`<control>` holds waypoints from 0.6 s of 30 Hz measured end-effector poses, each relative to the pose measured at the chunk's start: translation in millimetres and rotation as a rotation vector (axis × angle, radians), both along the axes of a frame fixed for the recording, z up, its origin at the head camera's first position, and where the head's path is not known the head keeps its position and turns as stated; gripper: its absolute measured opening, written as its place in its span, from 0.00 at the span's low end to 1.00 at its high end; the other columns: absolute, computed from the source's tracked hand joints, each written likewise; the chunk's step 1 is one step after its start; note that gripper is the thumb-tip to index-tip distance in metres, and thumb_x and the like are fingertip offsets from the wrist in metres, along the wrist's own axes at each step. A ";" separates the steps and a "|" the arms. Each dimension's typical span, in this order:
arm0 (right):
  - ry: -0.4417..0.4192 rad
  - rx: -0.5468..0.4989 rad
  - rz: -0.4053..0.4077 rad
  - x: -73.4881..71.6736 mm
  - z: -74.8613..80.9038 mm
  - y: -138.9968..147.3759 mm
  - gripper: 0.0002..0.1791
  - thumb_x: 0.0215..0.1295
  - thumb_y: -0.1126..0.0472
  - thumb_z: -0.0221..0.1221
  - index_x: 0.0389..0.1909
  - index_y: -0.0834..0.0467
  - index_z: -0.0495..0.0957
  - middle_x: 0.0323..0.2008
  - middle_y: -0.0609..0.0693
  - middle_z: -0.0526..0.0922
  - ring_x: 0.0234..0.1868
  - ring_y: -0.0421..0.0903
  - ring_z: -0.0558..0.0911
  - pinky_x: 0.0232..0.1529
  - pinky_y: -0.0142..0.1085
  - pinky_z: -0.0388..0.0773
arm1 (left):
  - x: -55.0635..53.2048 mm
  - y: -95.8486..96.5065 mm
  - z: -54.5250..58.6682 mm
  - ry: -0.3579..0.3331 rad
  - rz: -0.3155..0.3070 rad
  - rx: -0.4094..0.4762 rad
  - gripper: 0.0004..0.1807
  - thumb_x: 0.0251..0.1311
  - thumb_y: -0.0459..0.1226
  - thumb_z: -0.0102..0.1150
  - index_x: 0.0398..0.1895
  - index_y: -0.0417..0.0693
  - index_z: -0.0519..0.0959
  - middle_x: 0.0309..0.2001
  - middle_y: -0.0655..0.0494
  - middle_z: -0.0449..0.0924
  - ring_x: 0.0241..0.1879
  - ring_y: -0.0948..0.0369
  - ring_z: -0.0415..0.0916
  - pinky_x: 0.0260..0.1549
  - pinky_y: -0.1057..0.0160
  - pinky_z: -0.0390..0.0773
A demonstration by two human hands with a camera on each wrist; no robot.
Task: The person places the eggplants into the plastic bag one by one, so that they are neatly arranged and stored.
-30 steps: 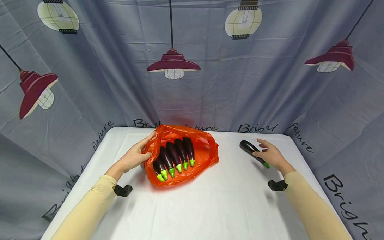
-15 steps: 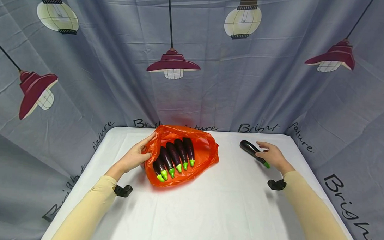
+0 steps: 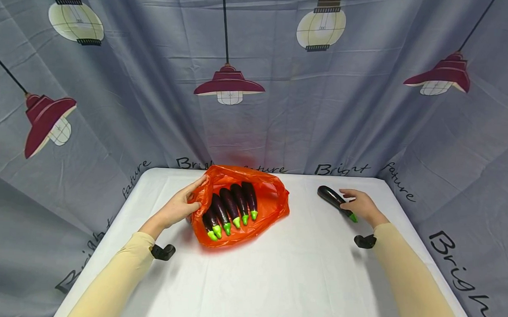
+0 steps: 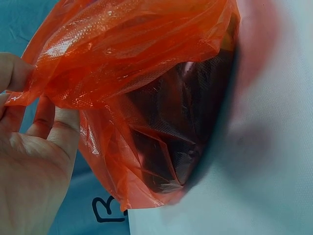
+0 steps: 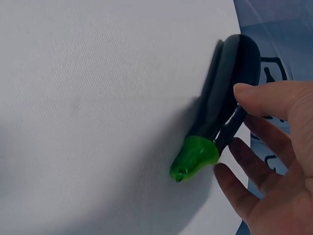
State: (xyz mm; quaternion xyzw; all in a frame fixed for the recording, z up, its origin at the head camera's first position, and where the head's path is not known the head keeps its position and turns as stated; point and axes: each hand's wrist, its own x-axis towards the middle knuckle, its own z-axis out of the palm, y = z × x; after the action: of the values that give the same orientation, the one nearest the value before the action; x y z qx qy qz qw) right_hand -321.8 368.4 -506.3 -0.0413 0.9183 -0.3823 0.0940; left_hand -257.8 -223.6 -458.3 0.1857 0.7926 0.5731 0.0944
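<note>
On the left, my left hand [image 3: 174, 210] pinches the side rim of an orange plastic bag [image 3: 274, 203] between thumb and fingers, holding its mouth wide. Several dark purple eggplants [image 3: 230, 202] with green caps lie side by side inside. The left wrist view shows the bag's crumpled film [image 4: 112, 44], with dark shapes showing through. To the right, a single eggplant [image 3: 330, 194] lies on the table, cap toward me. My right hand [image 3: 361, 206] is over its cap end, fingers loosely spread. In the right wrist view the thumb [image 5: 264, 98] overlaps the eggplant [image 5: 220, 93]; contact is unclear.
A white-covered table [image 3: 275, 280] carries everything. Grey-blue curtain [image 3: 255, 126] printed with lamps and lettering surrounds its back and sides. Black wrist mounts [image 3: 163, 252] sit below both hands.
My right hand has lowered slightly and shifted a little toward the capped end of the single eggplant, which stays put. The left hand and bag look the same.
</note>
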 end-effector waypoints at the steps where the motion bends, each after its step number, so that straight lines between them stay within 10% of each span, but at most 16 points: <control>1: -0.009 0.002 0.010 -0.5 -0.3 0.7 0.37 0.71 0.63 0.61 0.77 0.63 0.61 0.70 0.73 0.64 0.65 0.70 0.69 0.61 0.60 0.70 | 0.1 0.0 -0.1 -0.002 0.000 0.001 0.47 0.66 0.23 0.52 0.83 0.66 0.52 0.81 0.57 0.50 0.71 0.49 0.61 0.47 0.66 0.77; 18: -0.041 0.059 0.094 -4.7 0.3 3.1 0.41 0.65 0.64 0.65 0.77 0.64 0.60 0.70 0.75 0.64 0.67 0.71 0.66 0.65 0.66 0.59 | 0.1 -0.8 0.3 -0.008 0.003 0.006 0.47 0.66 0.23 0.53 0.83 0.67 0.52 0.81 0.54 0.51 0.68 0.47 0.64 0.44 0.65 0.79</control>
State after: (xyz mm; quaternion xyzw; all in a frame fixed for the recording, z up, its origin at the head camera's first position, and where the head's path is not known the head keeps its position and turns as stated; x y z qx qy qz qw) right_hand -326.6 371.5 -506.0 -0.0737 0.9242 -0.3509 0.1318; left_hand -257.7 -224.4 -458.0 0.1825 0.7909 0.5761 0.0961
